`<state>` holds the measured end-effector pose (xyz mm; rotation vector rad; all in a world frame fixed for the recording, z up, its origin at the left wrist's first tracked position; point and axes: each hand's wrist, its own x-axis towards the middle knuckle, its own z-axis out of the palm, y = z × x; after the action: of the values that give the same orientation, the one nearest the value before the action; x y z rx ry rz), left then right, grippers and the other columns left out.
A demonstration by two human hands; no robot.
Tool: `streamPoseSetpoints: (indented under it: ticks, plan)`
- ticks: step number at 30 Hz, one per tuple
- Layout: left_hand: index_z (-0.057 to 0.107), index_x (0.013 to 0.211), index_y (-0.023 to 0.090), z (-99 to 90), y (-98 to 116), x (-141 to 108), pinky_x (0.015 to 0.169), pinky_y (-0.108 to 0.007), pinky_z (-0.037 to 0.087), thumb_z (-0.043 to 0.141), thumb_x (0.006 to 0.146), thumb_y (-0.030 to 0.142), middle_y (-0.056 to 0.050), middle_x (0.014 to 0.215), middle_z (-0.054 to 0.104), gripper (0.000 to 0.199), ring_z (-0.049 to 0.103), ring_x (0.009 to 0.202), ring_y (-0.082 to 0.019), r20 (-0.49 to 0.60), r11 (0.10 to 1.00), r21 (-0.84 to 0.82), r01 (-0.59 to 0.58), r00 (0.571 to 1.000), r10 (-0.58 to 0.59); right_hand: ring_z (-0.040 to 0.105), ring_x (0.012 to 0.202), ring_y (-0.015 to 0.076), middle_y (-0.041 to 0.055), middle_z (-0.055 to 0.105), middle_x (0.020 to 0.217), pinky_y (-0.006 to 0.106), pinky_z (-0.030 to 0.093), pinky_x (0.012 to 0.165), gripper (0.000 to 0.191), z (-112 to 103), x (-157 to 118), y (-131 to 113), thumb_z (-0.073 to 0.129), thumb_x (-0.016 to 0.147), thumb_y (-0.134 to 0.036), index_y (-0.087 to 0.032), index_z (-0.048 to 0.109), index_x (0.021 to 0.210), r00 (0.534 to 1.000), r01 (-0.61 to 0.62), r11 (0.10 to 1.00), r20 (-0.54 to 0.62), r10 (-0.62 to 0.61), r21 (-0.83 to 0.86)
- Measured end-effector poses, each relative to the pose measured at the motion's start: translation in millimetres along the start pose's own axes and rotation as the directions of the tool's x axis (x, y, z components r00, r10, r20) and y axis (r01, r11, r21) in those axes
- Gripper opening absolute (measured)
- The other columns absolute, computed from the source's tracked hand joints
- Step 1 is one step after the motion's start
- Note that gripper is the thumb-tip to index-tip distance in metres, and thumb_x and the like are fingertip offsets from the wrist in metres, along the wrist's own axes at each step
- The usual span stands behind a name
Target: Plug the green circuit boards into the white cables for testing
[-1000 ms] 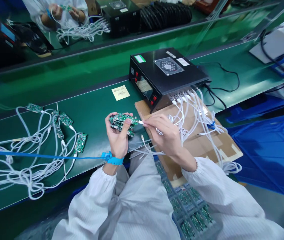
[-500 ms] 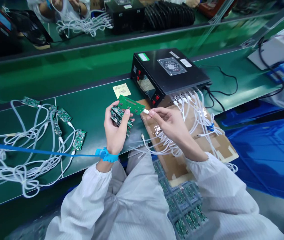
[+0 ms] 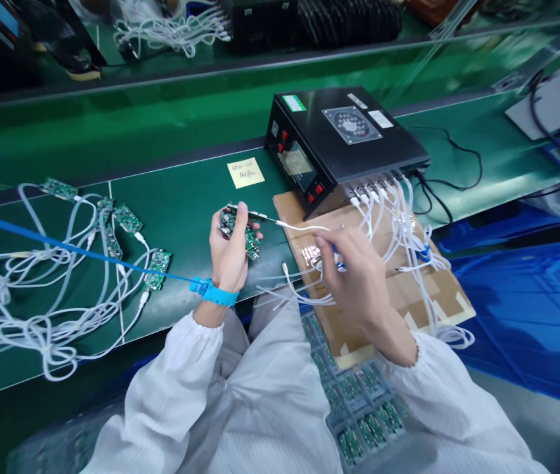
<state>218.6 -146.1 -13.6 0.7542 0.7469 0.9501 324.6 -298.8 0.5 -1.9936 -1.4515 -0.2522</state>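
Observation:
My left hand (image 3: 230, 253), with a blue strap on its wrist, holds a small stack of green circuit boards (image 3: 245, 238) between thumb and fingers. From the uppermost board, seen nearly edge-on, a white cable (image 3: 302, 228) runs toward my right hand (image 3: 353, 273). The right hand is closed above the cardboard, fingers curled near the white cables; what it grips is hidden and blurred. A loose cable end (image 3: 285, 270) lies just right of my left hand.
A black box (image 3: 353, 138) with a fan and plugged-in white cables stands on cardboard (image 3: 398, 296). Cabled boards (image 3: 157, 268) lie left on the green table (image 3: 191, 191). A yellow note (image 3: 246, 172) lies behind my left hand. Trays of boards (image 3: 368, 421) sit below.
My right hand has left the cable plug at the board and moved right and down, its fingers curling. The upper board has tilted from face-up to nearly edge-on in my left hand.

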Motion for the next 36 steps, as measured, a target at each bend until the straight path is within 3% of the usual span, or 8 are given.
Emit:
streamPoseSetpoints:
  ticks: [3, 6, 14, 19, 23, 28, 31, 36]
  plan:
    - [0.058, 0.097, 0.02, -2.7, -1.0, 0.1, 0.06, -0.019, 0.051, 0.092, 0.068, 0.049, -0.001, 0.088, 0.067, 0.054, 0.066, 0.072, -0.01, -0.011, 1.0, -0.005, 0.0, 1.0, 0.0, 0.06, 0.084, 0.0243, 0.0113, 0.069, 0.091, 0.037, 0.046, 0.075, 0.024, 6.0, -12.2, -3.1, 0.046, 0.101, -0.011, -0.013, 0.069, 0.106, 0.934, 0.136, 0.983, 0.348, -0.085, -0.127]
    - [0.059, 0.099, 0.019, -3.8, -0.5, -0.9, 0.059, -0.019, 0.051, 0.092, 0.067, 0.049, -0.003, 0.094, 0.07, 0.055, 0.068, 0.074, -0.011, -0.005, 1.0, -0.02, 0.016, 1.0, -0.016, 0.057, 0.091, 0.0269, 0.0134, 0.069, 0.102, 0.039, 0.042, 0.078, 0.031, 14.2, -14.6, -2.3, 0.046, 0.093, 0.0, -0.012, 0.068, 0.112, 0.855, 0.215, 0.959, 0.51, -0.093, -0.187]
    - [0.057, 0.092, 0.018, -6.9, -2.7, 0.6, 0.065, -0.022, 0.053, 0.094, 0.063, 0.049, 0.001, 0.082, 0.065, 0.056, 0.067, 0.072, -0.011, -0.049, 0.999, -0.025, 0.037, 0.998, -0.039, 0.055, 0.098, 0.0265, 0.014, 0.065, 0.112, 0.039, 0.043, 0.088, 0.026, 23.6, -8.8, -9.5, 0.05, 0.097, -0.004, -0.013, 0.066, 0.117, 0.788, 0.333, 0.941, 0.568, -0.239, -0.065]
    - [0.057, 0.091, 0.018, -6.9, -4.0, -0.2, 0.066, -0.022, 0.053, 0.093, 0.065, 0.049, 0.002, 0.082, 0.064, 0.054, 0.067, 0.072, -0.011, -0.038, 0.998, -0.013, 0.056, 0.998, -0.056, 0.056, 0.104, 0.0305, 0.016, 0.065, 0.109, 0.043, 0.045, 0.091, 0.019, 35.0, -6.2, -21.8, 0.058, 0.102, -0.025, -0.012, 0.07, 0.109, 0.783, 0.33, 0.941, 0.579, -0.227, -0.077]
    - [0.058, 0.094, 0.018, -9.1, -4.6, -1.1, 0.064, -0.022, 0.052, 0.091, 0.068, 0.049, -0.001, 0.089, 0.068, 0.052, 0.067, 0.073, -0.011, -0.01, 0.998, -0.011, 0.06, 0.998, -0.06, 0.055, 0.105, 0.032, 0.0167, 0.065, 0.108, 0.045, 0.046, 0.09, 0.015, 43.3, -6.7, -26.2, 0.057, 0.1, -0.018, -0.012, 0.071, 0.1, 0.779, 0.363, 0.926, 0.579, -0.239, -0.107]
    - [0.059, 0.109, 0.021, -15.2, -5.5, -0.6, 0.062, -0.022, 0.051, 0.092, 0.07, 0.044, -0.005, 0.098, 0.073, 0.056, 0.069, 0.074, -0.012, -0.02, 0.999, -0.031, 0.039, 0.999, -0.039, 0.059, 0.098, 0.0277, 0.0157, 0.066, 0.108, 0.041, 0.049, 0.085, 0.017, 27.7, -3.3, -14.5, 0.052, 0.102, -0.018, -0.013, 0.068, 0.104, 0.835, 0.197, 0.979, 0.533, -0.14, -0.052]
    - [0.061, 0.116, 0.022, -19.8, -6.3, 0.6, 0.064, -0.024, 0.054, 0.091, 0.072, 0.044, -0.007, 0.102, 0.074, 0.058, 0.07, 0.075, -0.014, 0.008, 1.0, 0.002, -0.003, 1.0, 0.003, 0.061, 0.094, 0.0264, 0.0148, 0.068, 0.105, 0.039, 0.048, 0.08, 0.026, 9.7, 0.1, -1.0, 0.046, 0.097, -0.007, -0.013, 0.067, 0.112, 0.866, 0.09, 0.993, 0.498, -0.038, -0.081]
    - [0.062, 0.115, 0.022, -24.5, -7.8, 1.6, 0.066, -0.025, 0.056, 0.091, 0.071, 0.045, -0.008, 0.105, 0.074, 0.058, 0.071, 0.077, -0.015, 0.042, 0.999, 0.033, -0.019, 0.999, 0.018, 0.059, 0.094, 0.0268, 0.0127, 0.071, 0.097, 0.04, 0.042, 0.082, 0.017, -2.2, 1.6, 3.4, 0.054, 0.094, -0.007, -0.014, 0.069, 0.1, 0.752, 0.234, 0.966, 0.651, -0.106, -0.113]
